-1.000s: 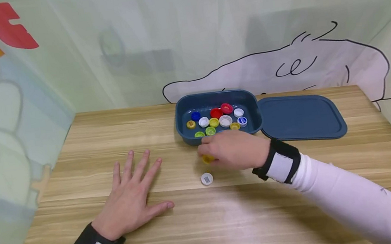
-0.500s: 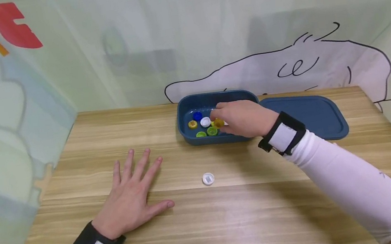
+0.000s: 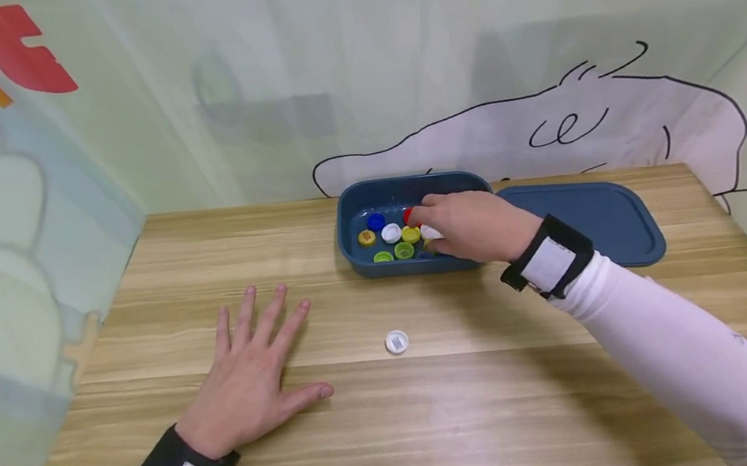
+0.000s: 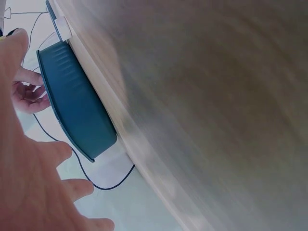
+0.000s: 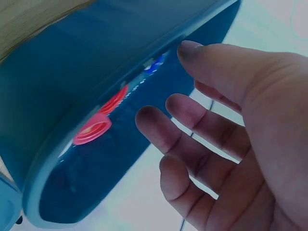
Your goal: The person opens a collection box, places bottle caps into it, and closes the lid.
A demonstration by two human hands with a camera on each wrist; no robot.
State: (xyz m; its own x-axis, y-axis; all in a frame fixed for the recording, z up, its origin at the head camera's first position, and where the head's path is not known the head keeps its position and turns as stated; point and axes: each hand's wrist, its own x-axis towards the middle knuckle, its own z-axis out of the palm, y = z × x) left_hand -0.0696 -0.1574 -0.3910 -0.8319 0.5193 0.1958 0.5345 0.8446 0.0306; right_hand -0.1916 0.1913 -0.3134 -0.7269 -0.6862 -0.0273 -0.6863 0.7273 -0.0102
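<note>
My right hand (image 3: 480, 226) is over the right half of a dark blue box (image 3: 379, 270), its fingers loosely bent. In the right wrist view nothing shows between the thumb and fingertips, while a pink bottle cap (image 5: 94, 129) and a red one (image 5: 114, 100) lie inside. Several more caps are in the box, among them a blue cap (image 3: 376, 221), a white cap (image 3: 391, 234) and a green cap (image 3: 404, 251); the hand hides others. My left hand (image 3: 244, 386) rests on the wooden table with its fingers spread, holding nothing.
A white cap (image 3: 397, 342) lies on the table (image 3: 443, 422) in front of the box. To the box's right lies its flat blue lid (image 3: 602, 225). A printed cloth (image 3: 261, 145) hangs behind the table.
My right hand has carried a yellow cap from in front of the box to over it and let it go. The left hand has stayed in place.
</note>
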